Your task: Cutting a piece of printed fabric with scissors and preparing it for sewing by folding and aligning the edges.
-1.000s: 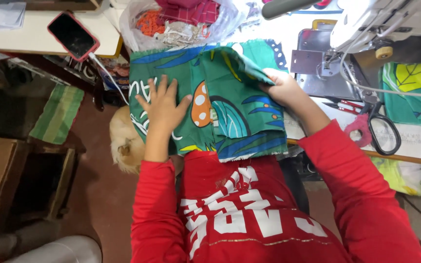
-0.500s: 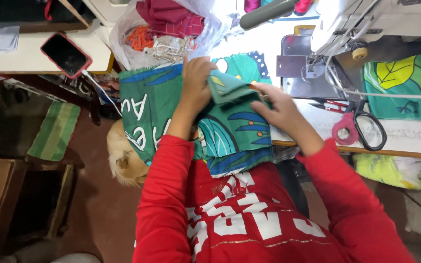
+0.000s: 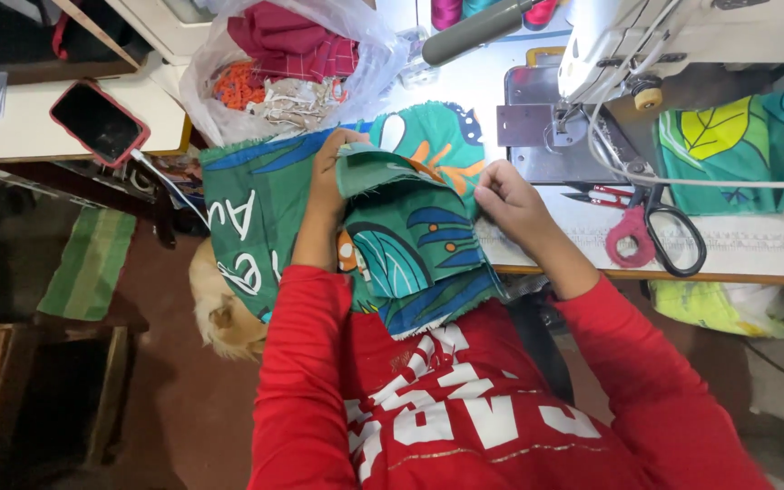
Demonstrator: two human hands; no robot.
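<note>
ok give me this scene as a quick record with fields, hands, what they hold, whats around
left hand: grips the folded edge of the green printed fabric, fingers curled over it
right hand: closed on the fabric's right side, at the table edge
fabric: green with leaf and orange prints, draped from the sewing table to the lap
sewing machine: white, behind the right hand
scissors: pink-handled, lying on the table to the right
plastic bag: holds red and orange cloth scraps
phone: red case, on the side table
dog: tan, on the floor beside the left arm

One sewing machine, one pair of scissors, one phone, one dog, two hands.
</note>
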